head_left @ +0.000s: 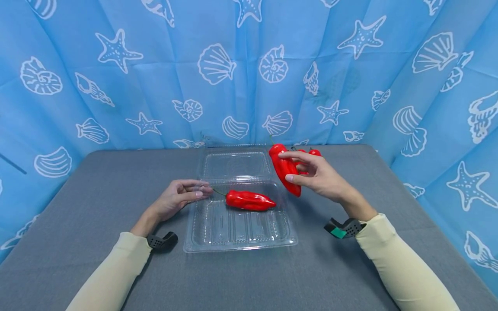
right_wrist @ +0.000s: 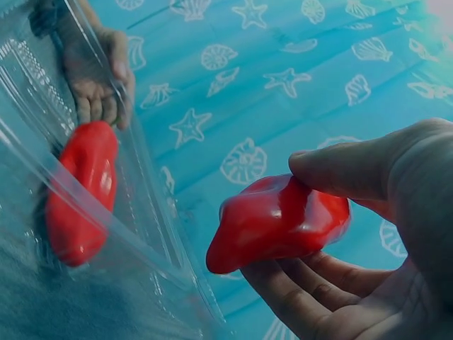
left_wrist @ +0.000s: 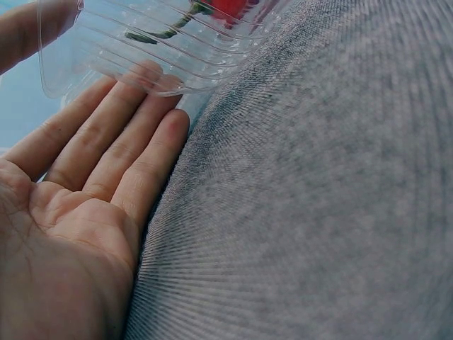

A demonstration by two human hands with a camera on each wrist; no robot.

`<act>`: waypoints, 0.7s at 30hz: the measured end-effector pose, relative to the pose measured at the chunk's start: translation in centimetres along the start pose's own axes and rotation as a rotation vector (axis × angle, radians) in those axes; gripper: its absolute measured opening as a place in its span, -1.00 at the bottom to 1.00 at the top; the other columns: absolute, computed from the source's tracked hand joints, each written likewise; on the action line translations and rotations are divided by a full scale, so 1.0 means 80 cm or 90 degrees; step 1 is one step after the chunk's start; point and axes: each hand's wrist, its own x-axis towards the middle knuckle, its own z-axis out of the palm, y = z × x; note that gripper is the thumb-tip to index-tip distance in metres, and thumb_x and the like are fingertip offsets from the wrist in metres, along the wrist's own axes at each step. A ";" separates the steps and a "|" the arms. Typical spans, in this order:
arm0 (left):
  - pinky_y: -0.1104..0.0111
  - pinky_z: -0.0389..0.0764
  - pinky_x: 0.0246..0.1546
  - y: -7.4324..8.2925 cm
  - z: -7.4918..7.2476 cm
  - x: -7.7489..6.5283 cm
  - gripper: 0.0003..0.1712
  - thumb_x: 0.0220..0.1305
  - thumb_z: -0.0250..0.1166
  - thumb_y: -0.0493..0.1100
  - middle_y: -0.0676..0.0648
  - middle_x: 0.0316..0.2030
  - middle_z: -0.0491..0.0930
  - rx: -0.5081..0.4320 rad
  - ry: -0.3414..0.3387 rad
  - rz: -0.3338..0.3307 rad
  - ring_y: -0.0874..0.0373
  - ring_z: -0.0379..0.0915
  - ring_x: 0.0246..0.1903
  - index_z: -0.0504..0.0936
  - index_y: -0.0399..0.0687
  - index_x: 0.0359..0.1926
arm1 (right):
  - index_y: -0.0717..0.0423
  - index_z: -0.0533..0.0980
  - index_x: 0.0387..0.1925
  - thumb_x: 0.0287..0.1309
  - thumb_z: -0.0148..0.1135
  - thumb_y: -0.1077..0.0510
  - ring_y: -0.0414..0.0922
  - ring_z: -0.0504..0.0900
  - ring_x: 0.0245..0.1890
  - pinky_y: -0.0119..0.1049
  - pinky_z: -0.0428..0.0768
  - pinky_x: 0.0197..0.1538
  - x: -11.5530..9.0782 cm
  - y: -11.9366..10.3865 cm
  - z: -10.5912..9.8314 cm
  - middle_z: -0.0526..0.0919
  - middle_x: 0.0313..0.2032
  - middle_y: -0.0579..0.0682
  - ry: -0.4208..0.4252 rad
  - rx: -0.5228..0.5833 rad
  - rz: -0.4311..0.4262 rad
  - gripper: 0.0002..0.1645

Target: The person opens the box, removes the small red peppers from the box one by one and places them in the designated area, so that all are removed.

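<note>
A clear plastic clamshell container (head_left: 241,248) lies opened out, its lid (head_left: 210,166) folded back toward the curtain. In its base rests one red pepper (head_left: 250,201) on its side, with its stem pointing left. My right hand (head_left: 317,175) pinches another red pepper (right_wrist: 279,219) between thumb and fingers, above the container's right side. This pepper tilts, stem end up and tip down. At the container's left edge is my left hand (head_left: 180,198). Its fingers (left_wrist: 117,152) are fairly straight, fingertips right at the plastic wall, with the thumb apart by the rim.
Behind my right hand, several more red peppers (head_left: 315,152) lie on the grey cloth-covered table (head_left: 97,224), partly hidden. A blue curtain (head_left: 163,86) with white shells and starfish hangs along the table's far edge.
</note>
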 end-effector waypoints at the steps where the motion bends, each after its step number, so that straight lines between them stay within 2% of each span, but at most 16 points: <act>1: 0.34 0.56 0.20 0.000 0.000 0.000 -0.43 0.35 0.21 -0.38 -0.17 0.07 0.69 0.000 0.000 0.000 0.11 0.60 0.13 0.32 -0.62 0.30 | 0.03 0.42 0.38 0.23 0.37 0.26 0.21 0.48 0.16 -0.08 0.74 -0.09 0.000 0.001 -0.002 0.39 0.26 0.13 0.004 -0.002 0.006 -0.31; 9: 0.34 0.56 0.19 -0.003 -0.002 0.001 -0.43 0.37 0.21 -0.37 -0.22 0.08 0.68 0.006 -0.002 0.002 0.08 0.60 0.13 0.32 -0.62 0.31 | 0.07 0.38 0.40 0.28 0.33 0.24 0.21 0.46 0.15 -0.09 0.73 -0.07 0.000 0.009 -0.020 0.38 0.29 0.15 0.030 0.014 0.023 -0.33; 17: 0.33 0.57 0.19 -0.002 -0.001 0.001 -0.42 0.36 0.21 -0.37 -0.22 0.08 0.67 0.005 0.002 -0.002 0.08 0.60 0.13 0.31 -0.62 0.31 | 0.12 0.35 0.42 0.31 0.30 0.24 0.19 0.46 0.19 -0.24 0.72 -0.04 0.000 0.022 -0.039 0.37 0.31 0.19 0.071 0.012 0.039 -0.33; 21: 0.34 0.56 0.19 -0.003 -0.001 0.001 -0.42 0.37 0.21 -0.37 -0.22 0.08 0.68 0.004 0.002 -0.003 0.09 0.60 0.13 0.31 -0.62 0.31 | 0.13 0.33 0.43 0.34 0.27 0.24 0.14 0.42 0.22 -0.29 0.69 0.01 -0.002 0.026 -0.047 0.36 0.31 0.21 0.082 0.033 0.051 -0.33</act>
